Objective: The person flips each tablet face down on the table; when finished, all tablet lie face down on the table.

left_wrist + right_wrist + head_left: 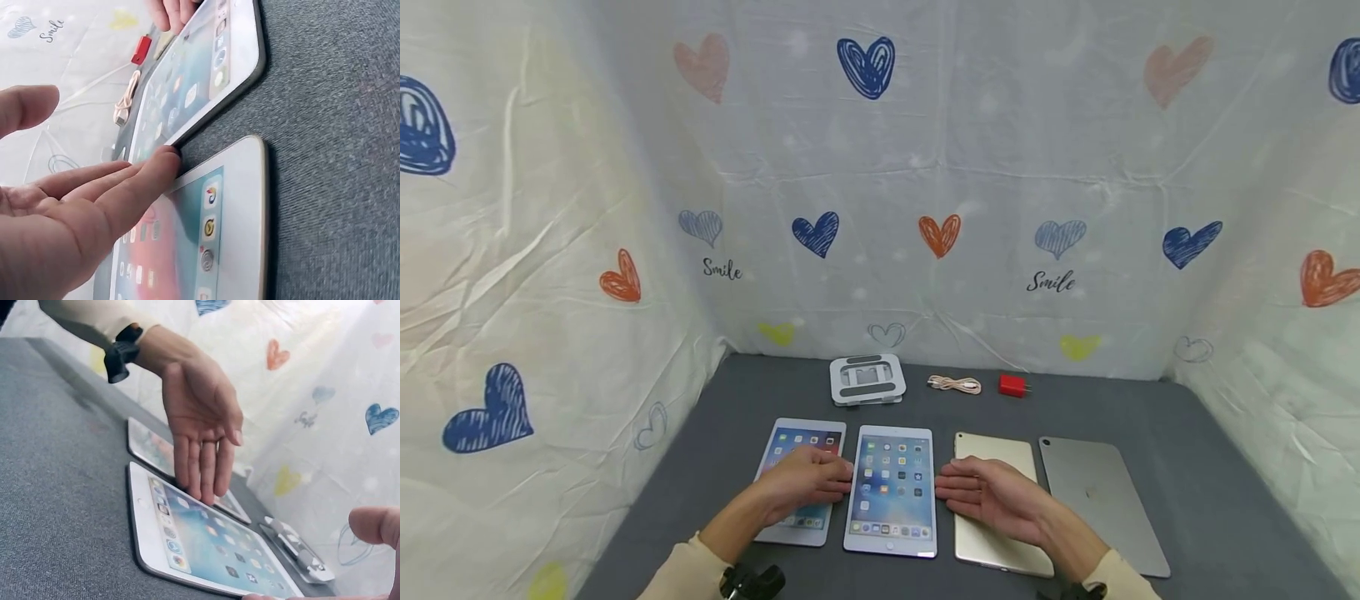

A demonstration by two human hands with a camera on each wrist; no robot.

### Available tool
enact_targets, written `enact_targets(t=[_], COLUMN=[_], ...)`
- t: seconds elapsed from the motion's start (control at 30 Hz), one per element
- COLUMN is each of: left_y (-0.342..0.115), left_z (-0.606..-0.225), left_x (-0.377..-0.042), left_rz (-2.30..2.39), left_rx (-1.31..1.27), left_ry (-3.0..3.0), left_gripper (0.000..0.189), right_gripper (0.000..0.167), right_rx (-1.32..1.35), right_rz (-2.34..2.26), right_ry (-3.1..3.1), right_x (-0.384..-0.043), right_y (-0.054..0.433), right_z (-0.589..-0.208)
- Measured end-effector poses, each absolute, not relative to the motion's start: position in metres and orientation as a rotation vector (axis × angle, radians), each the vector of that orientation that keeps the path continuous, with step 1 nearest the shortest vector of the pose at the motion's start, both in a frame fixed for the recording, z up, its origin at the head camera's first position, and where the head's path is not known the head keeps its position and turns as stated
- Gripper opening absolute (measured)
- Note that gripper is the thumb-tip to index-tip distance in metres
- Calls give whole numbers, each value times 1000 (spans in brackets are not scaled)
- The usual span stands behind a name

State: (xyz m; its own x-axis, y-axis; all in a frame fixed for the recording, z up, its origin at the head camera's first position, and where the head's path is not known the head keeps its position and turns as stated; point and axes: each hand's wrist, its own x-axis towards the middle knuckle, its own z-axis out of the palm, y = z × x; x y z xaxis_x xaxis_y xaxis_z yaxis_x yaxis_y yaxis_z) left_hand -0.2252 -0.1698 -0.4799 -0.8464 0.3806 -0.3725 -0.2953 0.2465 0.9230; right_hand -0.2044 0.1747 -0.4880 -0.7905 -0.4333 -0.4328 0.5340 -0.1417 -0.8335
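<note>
Four fingers of my left hand (805,479) lie fairly straight at the left edge of a white tablet (891,479), its lit screen showing app icons. Opposite, my right hand (996,497) has its fingers extended at that tablet's right edge. The left hand passes over a second white tablet (808,438), also lit, and covers part of its screen. Beneath the right hand lies a gold tablet (1009,454), back side up. In the right wrist view, the right thumb (373,526) is raised and fingertips meet the tablet's edge.
A grey tablet (1101,504) lies back side up at the far right. Along the back sit a folded white stand (868,379), a coiled cable (953,384) and a red charger plug (1013,385). Heart-printed cloth walls (940,275) enclose the grey tabletop (760,383).
</note>
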Motion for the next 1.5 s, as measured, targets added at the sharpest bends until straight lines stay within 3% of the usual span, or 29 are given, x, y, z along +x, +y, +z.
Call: enact_targets(t=[0.43, 0.67, 0.9, 1.13, 1.5], left_y=[-160, -147, -122, -99, -79], left_z=[-478, -486, -491, -496, -442], left_x=[-225, -226, -228, -223, -229], left_rz=[1669, 1659, 1675, 1740, 1853], left_rx=[43, 113, 102, 130, 270], left_ry=[2006, 1985, 1910, 1719, 1566], left_gripper=[54, 41, 38, 44, 50], right_gripper=[70, 63, 71, 57, 70], right_rx=[197, 272, 186, 104, -20], right_rz=[-2019, -2046, -2001, -1957, -1927], right_ry=[1498, 1518, 1609, 1718, 1787], right_x=[-208, -207, -198, -188, -183], right_y=[172, 170, 190, 218, 217], right_z=[-485, -481, -472, -457, -430])
